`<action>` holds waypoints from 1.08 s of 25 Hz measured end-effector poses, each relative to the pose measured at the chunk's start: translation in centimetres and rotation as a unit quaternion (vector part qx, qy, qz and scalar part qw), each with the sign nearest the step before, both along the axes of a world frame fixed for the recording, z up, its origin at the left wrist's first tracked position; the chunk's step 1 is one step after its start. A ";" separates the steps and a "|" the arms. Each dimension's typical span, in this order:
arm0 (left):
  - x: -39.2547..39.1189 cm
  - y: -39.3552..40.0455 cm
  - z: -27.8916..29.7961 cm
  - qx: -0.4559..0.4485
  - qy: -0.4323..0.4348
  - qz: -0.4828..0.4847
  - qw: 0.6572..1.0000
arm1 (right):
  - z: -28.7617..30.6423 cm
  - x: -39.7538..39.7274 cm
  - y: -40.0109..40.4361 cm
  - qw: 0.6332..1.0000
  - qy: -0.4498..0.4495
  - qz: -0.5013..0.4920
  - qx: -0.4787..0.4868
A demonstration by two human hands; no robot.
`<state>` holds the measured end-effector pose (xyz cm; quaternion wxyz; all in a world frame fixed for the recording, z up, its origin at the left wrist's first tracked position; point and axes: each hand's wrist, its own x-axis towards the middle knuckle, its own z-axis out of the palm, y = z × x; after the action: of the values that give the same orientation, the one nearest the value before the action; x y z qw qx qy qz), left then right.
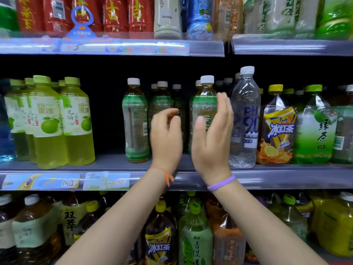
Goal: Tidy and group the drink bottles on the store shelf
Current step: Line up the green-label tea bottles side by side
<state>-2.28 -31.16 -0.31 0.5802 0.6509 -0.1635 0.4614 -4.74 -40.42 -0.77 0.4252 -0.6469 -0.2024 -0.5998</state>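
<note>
Nearest to us, two bare forearms rise from the bottom edge toward the middle shelf [286, 176]. Our left hand [166, 138], with a red string bracelet [168, 175] at the wrist, has its fingers loosely curled and apart, holding nothing. Our right hand [212, 142], with a purple band [221, 183] at the wrist, is flat and spread, fingers straight up, also gripping nothing.

Just behind and between the hands stands a green-labelled tea bottle [205, 104] with a white cap, upright near the shelf's front edge; our right palm is beside its right side, and we cannot tell whether it touches. Just right of that hand a clear water bottle [246, 119] stands close, then an iced tea bottle [277, 129] with a yellow cap. To the left, another green tea bottle [136, 121] stands alone at the front, with more of the same kind set farther back behind our left hand. Well left, yellow pomelo drink bottles [63, 123] cluster together.

Farther off, the upper shelf carries red-labelled bottles [114, 14].
</note>
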 end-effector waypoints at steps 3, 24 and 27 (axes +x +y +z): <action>-0.6 5.8 -0.6 0.053 -0.123 0.229 0.964 | -0.6 -0.1 2.7 0.994 -0.051 0.016 -0.093; 2.2 14.7 -0.5 0.155 0.214 0.020 0.964 | 0.8 5.1 8.3 0.907 0.389 -0.146 -0.060; 1.0 15.1 -0.2 0.133 0.212 -0.054 0.967 | 0.8 4.9 8.3 0.908 0.391 -0.140 -0.052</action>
<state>-1.23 -16.01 -0.56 0.5337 0.7956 -0.1315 0.2548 0.17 -32.15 -0.01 0.3476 -0.8725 0.0411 -0.3409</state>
